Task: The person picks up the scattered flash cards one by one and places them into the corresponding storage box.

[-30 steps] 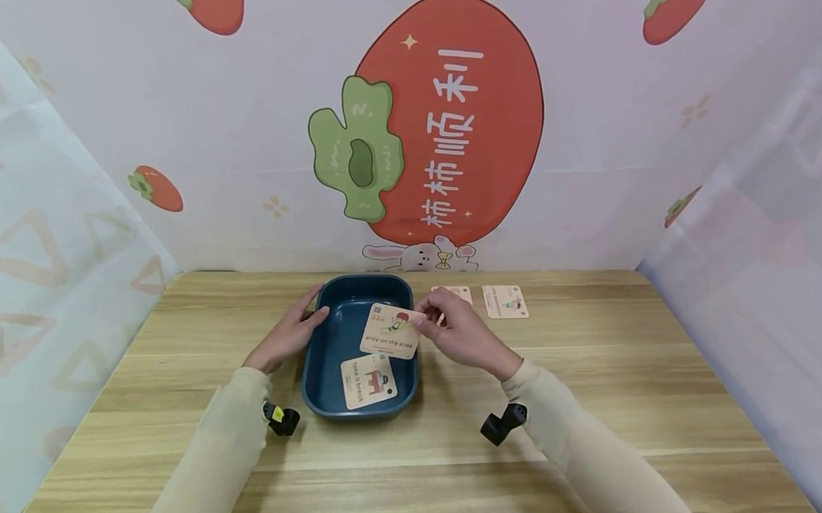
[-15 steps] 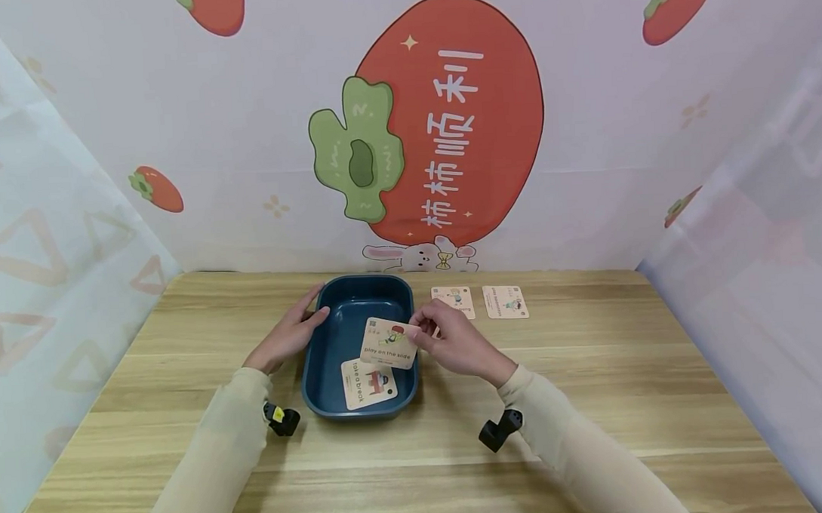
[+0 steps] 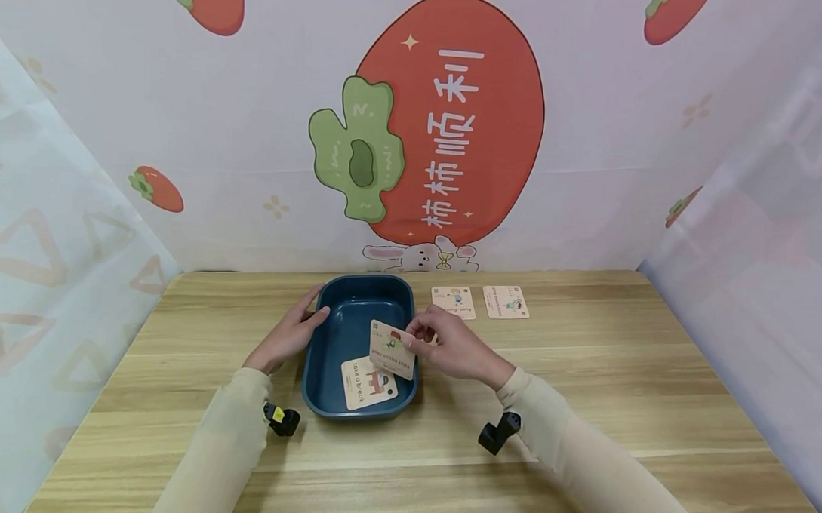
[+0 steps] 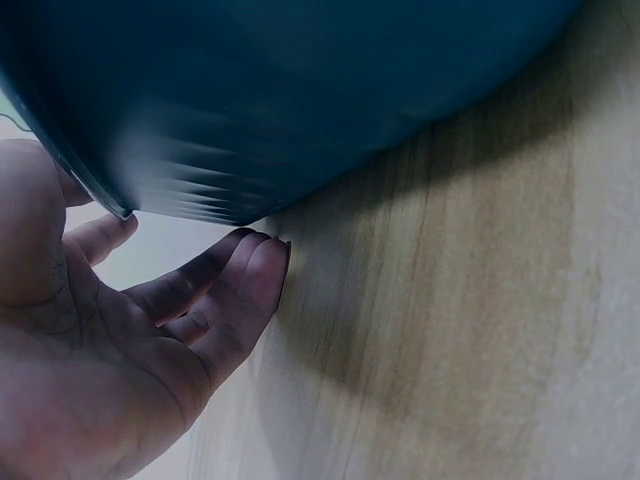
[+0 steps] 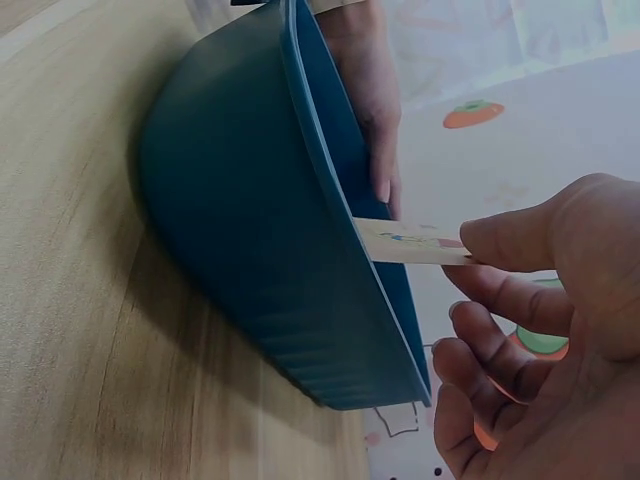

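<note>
In the head view my right hand [image 3: 448, 342] pinches a "play on the slide" card [image 3: 391, 351] between thumb and index finger. The card is tilted, its lower part over a dark blue plastic box [image 3: 323, 384]. Seen from the right wrist, the card [image 5: 405, 240] crosses the box's rim. My left hand [image 3: 290, 335] holds the box's left side, thumb over the rim; in the left wrist view its fingers [image 4: 225, 310] lie along the outer wall. Inside the box lies a "take a break" card [image 3: 364, 386], partly covered by the held card.
Two more square cards lie on the wooden table [image 3: 593, 401] behind and right of the box: a ping-pong card [image 3: 455, 299] and another picture card [image 3: 505, 302]. A fabric backdrop [image 3: 243, 126] with persimmon prints stands along the back and sides.
My right hand has come slightly down and toward me. The held card has tipped steeper over the box, and the ping-pong card has come into view. The left hand has not moved.
</note>
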`<state>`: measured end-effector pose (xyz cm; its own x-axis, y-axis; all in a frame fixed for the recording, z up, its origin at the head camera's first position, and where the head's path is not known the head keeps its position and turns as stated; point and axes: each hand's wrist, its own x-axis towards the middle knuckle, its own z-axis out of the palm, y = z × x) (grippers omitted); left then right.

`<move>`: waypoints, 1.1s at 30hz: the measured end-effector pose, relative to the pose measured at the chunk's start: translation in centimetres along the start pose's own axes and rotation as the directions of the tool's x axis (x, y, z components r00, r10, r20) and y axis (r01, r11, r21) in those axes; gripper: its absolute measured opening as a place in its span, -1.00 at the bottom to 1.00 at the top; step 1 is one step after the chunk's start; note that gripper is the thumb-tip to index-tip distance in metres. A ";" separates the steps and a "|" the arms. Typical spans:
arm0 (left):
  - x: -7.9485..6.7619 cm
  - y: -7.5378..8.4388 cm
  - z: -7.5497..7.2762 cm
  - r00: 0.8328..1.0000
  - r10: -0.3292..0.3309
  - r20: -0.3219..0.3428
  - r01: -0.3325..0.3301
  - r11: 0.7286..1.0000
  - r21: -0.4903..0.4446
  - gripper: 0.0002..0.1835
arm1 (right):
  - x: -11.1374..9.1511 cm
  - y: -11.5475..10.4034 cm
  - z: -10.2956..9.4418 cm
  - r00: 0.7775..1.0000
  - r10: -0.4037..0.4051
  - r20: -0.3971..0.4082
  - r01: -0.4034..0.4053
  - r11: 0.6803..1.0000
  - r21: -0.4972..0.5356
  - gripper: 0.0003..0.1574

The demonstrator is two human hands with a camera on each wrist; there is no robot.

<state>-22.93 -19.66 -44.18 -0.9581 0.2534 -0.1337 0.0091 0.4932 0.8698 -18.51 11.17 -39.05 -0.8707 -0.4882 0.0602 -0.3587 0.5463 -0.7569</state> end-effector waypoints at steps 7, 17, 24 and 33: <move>-0.3 0.4 0.0 1.000 0.000 0.005 0.000 1.000 -0.019 -0.30 | -0.1 0.0 0.0 1.000 -0.008 0.015 0.008 1.000 -0.015 -0.92; -0.2 0.2 0.0 1.000 0.006 0.004 -0.006 1.000 -0.008 -0.30 | -0.3 0.1 -0.2 1.000 -0.031 0.005 0.031 0.999 -0.029 -0.95; -0.1 0.1 0.0 1.000 -0.001 0.000 0.001 1.000 -0.005 -0.30 | -0.4 0.2 -0.4 1.000 -0.029 0.000 0.029 0.999 -0.025 -0.94; -0.1 0.2 0.1 1.000 -0.008 -0.002 0.008 1.000 0.001 -0.29 | -0.7 0.5 -1.2 0.999 -0.023 -0.024 0.022 0.999 -0.032 -0.92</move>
<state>-22.79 -19.54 -44.08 -0.9587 0.2479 -0.1397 0.0018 0.4960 0.8683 -18.45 12.58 -38.68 -0.8700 -0.4841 0.0933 -0.3887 0.5571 -0.7339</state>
